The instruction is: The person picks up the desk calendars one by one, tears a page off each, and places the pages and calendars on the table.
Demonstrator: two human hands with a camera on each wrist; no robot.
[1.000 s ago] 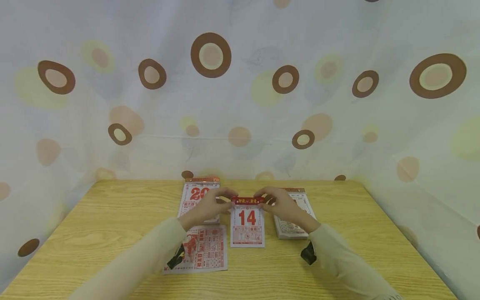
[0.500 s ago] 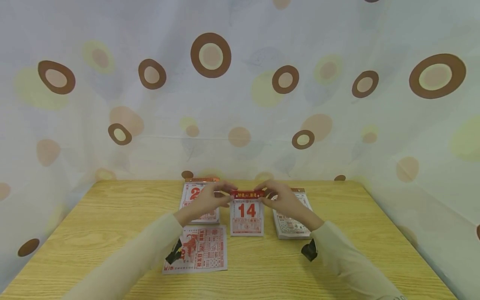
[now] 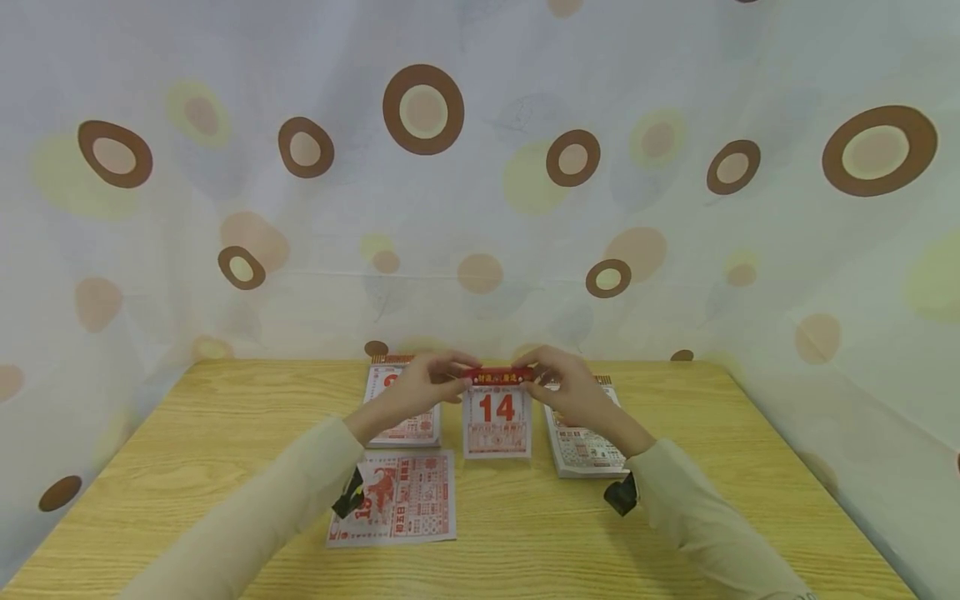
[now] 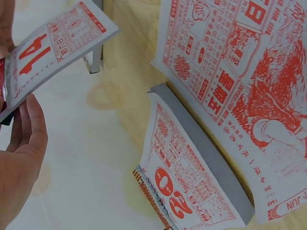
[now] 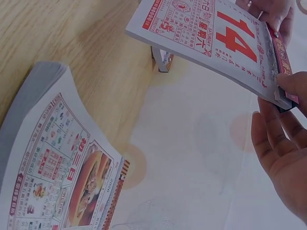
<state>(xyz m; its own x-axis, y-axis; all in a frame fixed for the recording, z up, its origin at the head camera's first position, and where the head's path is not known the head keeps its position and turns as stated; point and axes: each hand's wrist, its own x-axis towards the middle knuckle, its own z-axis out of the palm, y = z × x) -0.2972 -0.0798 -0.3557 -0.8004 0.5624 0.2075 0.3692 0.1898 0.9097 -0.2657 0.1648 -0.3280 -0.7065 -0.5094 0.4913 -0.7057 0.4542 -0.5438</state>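
Note:
My left hand (image 3: pixel 420 385) and right hand (image 3: pixel 576 393) grip the two ends of the red header strip (image 3: pixel 498 377) on a small tear-off calendar (image 3: pixel 498 423), thumbs in front and fingers behind. Its page shows a large red 14. In the head view the calendar hangs upright over the middle of the table; both wrist views show its thick pad of pages raised off the wood. Left of it lies a thicker tear-off calendar (image 4: pixel 187 172) showing a red 20, partly covered by my left hand in the head view. A third calendar pad (image 5: pixel 62 167) lies to the right.
A loose calendar sheet (image 3: pixel 405 498) with red print lies flat at the front left of the wooden table (image 3: pixel 187 467). Behind the held calendar stands a small whitish piece (image 5: pixel 163 60), hidden in the head view. A patterned curtain (image 3: pixel 480 208) closes off the back.
Both hands have moved up and away from me, raising the 14 calendar with them. The other calendars and the loose sheet have stayed put.

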